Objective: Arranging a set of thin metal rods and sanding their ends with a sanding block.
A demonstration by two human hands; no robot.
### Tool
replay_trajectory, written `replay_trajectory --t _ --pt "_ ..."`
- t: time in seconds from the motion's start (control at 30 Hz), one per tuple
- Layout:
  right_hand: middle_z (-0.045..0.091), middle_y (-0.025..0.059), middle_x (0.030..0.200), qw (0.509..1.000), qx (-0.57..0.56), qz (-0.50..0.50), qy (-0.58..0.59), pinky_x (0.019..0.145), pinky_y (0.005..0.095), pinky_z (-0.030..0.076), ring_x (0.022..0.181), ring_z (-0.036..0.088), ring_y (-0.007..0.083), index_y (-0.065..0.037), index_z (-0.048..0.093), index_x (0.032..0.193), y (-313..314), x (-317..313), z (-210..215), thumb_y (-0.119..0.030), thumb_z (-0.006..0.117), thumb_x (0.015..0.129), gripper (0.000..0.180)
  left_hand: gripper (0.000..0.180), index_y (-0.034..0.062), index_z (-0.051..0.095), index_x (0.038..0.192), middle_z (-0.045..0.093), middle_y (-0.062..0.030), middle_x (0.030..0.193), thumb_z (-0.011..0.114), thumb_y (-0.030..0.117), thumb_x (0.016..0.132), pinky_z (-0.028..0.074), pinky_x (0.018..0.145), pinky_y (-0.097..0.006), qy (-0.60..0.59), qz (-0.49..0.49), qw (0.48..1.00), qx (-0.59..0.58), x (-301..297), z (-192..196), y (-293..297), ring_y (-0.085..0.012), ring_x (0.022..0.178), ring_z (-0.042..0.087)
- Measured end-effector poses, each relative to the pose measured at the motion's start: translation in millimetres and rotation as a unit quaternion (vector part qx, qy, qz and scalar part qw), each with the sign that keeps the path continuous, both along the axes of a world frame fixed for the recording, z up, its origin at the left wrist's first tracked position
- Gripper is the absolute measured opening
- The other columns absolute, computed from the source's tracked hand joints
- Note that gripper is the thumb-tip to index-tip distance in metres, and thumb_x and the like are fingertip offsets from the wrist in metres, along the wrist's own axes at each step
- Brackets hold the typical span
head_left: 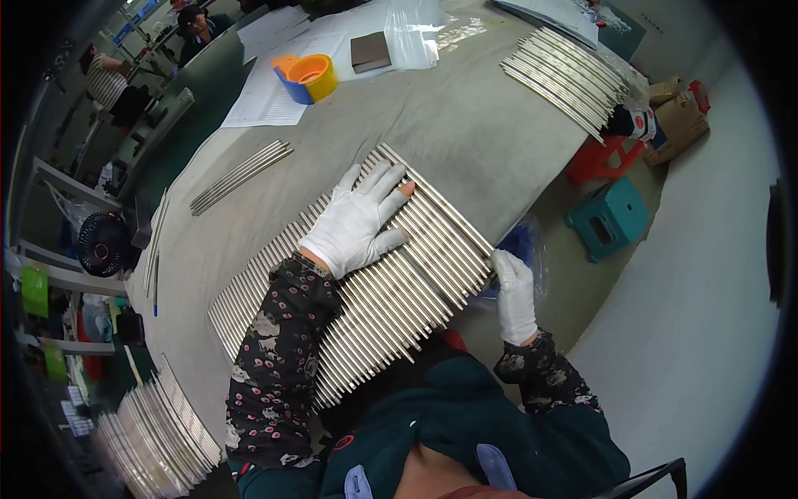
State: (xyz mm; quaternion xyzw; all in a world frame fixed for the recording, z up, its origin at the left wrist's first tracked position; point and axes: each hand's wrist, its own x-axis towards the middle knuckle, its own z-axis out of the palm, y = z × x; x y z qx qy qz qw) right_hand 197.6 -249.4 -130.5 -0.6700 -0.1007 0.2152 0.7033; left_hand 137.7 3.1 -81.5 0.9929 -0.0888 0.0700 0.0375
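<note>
Pressing flat, the left hand (359, 223) rests with fingers (384, 179) spread apart on the row of metal rods (416, 274) lying on the tabletop (465, 125). Rod axes run 10 to 4 o'clock. The right hand (515, 295), fingers together, touches the rod ends at 4 o'clock.
</note>
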Motion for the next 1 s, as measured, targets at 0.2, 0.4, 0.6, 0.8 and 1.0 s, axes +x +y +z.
replay_trajectory --t 0.2,0.4,0.6,0.8,1.0 --pt "0.056 0.0027 0.069 1.0 0.005 -0.003 -0.008 0.055 0.0235 0.043 0.059 0.053 0.0097 -0.001 0.059 0.081 -1 -1 3 -0.034 0.051 0.096 0.037 0.066 0.0087 0.04 0.138 0.032 -0.0165 0.147 0.044 0.053 0.089 0.017 0.113 -0.051 0.016 0.003 1.0 0.001 -1 0 1 -0.0347 0.138 0.026" --pt "0.056 0.0037 0.068 1.0 0.006 -0.002 -0.025 0.055 0.0237 0.043 0.057 0.053 0.0105 0.0 0.059 0.078 -1 0 -2 -0.036 0.049 0.097 0.042 0.064 0.007 0.043 0.135 0.034 -0.0152 0.146 0.051 0.048 0.087 0.02 0.112 -0.052 0.003 0.003 1.0 0.002 -2 2 -1 -0.0327 0.138 0.027" --pt "0.055 0.0035 0.068 1.0 0.01 -0.006 0.011 0.054 0.0241 0.044 0.055 0.052 0.0105 -0.001 0.058 0.076 -1 2 -3 -0.04 0.048 0.097 0.045 0.065 0.0093 0.04 0.138 0.032 -0.0161 0.147 0.045 0.052 0.089 0.017 0.113 -0.051 0.021 0.008 1.0 -0.003 -1 2 0 -0.0341 0.138 0.027" --pt "0.052 0.0033 0.061 0.999 0.017 -0.025 0.042 0.052 0.0234 0.041 0.052 0.051 0.0107 -0.002 0.056 0.071 1 8 -2 -0.044 0.047 0.097 0.05 0.065 0.01 0.038 0.14 0.031 -0.0172 0.148 0.041 0.053 0.091 0.015 0.113 -0.05 0.03 0.009 0.999 -0.013 2 2 2 -0.0356 0.138 0.026" --pt "0.044 -0.0003 0.054 0.991 -0.006 -0.121 -0.052 0.048 0.0237 0.033 0.048 0.042 0.0078 -0.003 0.053 0.068 -16 34 5 -0.042 0.046 0.098 0.049 0.066 0.0061 0.039 0.138 0.033 -0.019 0.146 0.052 0.045 0.086 0.017 0.113 -0.051 0.022 0.006 0.999 -0.031 3 2 -1 -0.0347 0.137 0.028"
